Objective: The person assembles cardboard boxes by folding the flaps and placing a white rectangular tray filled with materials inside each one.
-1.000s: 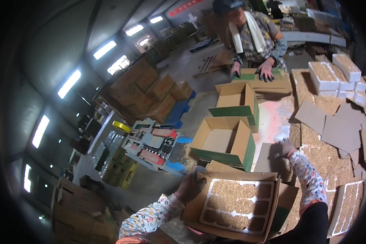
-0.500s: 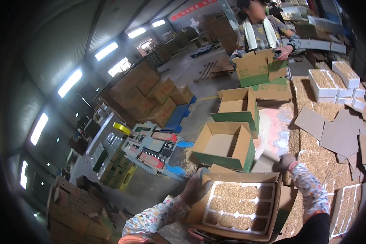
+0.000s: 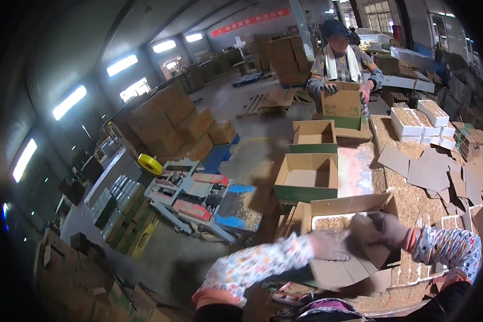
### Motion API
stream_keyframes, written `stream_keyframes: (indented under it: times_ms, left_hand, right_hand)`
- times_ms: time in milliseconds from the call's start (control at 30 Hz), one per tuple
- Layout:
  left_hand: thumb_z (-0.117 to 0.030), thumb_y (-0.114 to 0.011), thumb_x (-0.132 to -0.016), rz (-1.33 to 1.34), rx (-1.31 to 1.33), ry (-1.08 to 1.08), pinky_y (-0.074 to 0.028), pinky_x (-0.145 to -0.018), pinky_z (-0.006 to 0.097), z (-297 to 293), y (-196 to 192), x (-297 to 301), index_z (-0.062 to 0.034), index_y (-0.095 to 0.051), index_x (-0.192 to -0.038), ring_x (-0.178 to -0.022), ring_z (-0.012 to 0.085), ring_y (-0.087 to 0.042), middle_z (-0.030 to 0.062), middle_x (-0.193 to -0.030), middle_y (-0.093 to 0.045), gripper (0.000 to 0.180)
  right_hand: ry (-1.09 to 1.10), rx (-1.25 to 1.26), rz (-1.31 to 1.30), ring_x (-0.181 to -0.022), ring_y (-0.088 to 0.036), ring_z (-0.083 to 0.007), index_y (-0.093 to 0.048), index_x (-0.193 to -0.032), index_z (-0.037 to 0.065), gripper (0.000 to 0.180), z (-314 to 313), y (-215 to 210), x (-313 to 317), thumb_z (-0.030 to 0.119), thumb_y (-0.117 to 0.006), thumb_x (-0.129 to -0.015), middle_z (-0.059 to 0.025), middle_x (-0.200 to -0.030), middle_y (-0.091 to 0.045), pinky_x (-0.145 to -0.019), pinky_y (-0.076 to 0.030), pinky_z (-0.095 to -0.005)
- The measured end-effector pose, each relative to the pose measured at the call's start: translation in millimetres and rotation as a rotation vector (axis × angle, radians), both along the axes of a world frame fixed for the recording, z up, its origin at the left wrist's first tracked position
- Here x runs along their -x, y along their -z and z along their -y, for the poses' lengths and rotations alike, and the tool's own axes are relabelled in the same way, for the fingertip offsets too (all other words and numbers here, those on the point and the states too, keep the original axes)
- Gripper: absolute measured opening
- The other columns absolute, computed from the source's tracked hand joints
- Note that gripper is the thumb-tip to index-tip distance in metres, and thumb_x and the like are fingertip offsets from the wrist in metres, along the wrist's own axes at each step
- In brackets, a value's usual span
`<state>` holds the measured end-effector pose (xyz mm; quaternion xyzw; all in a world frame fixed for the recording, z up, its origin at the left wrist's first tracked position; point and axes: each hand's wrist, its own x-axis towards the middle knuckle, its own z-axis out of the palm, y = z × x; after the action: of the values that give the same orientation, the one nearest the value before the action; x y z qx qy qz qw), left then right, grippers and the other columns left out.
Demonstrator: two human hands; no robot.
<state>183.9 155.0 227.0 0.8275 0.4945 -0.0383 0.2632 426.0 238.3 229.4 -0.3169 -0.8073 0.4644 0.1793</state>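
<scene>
In front of me sits an open cardboard carton (image 3: 349, 204). Inside it, a white foam tray with a grain-like brown filling (image 3: 330, 222) shows only at its far left corner. A cardboard sheet (image 3: 346, 270) covers the near part of the tray. My left hand (image 3: 327, 247) lies on this sheet with its fingers stretched out. At the carton's right side my right hand (image 3: 390, 229) grips a bent piece of cardboard (image 3: 364, 228); whether this piece is part of the same sheet, I cannot tell.
Beyond my carton stand two open cartons (image 3: 306, 170) in a row. Across from me a person (image 3: 344, 64) holds another carton (image 3: 342, 104). Loose grey sheets (image 3: 429, 169) and white foam trays (image 3: 408, 124) lie on the grain-covered table at right. A pallet jack-like machine (image 3: 196, 196) stands at left.
The cardboard my right hand held beside the carton is now over the tray. My left hand has left the carton's left wall and moved right onto the sheet. The carton across has been turned.
</scene>
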Motion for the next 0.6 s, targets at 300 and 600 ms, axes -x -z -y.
stream_keyframes:
  times_ms: [300,600]
  left_hand:
    - [-0.066,-0.047,-0.081,-0.314,0.231,0.164,-0.042,-0.094,0.042,-52.1,-36.6,-5.0,0.0073,-0.045,-0.126,-0.108,0.0372,-0.056,0.0271,-0.118,-0.056,0.086]
    - [-0.044,-0.063,-0.080,0.223,-0.124,0.017,-0.034,-0.104,0.038,-79.7,-40.8,28.3,-0.0055,-0.037,-0.135,-0.123,0.0359,-0.043,0.0272,-0.131,-0.043,0.072]
  right_hand:
    - [-0.132,-0.414,0.610,-0.123,-0.038,-0.0420,-0.046,-0.129,0.004,0.071,49.4,-16.4,32.4,0.055,-0.053,-0.079,-0.0264,-0.129,-0.044,-0.104,-0.030,-0.0478]
    - [0.050,-0.756,0.225,-0.127,-0.032,-0.0432,-0.042,-0.129,0.003,0.069,31.7,-45.9,3.5,0.051,-0.055,-0.081,-0.0279,-0.132,-0.039,-0.106,-0.025,-0.0511]
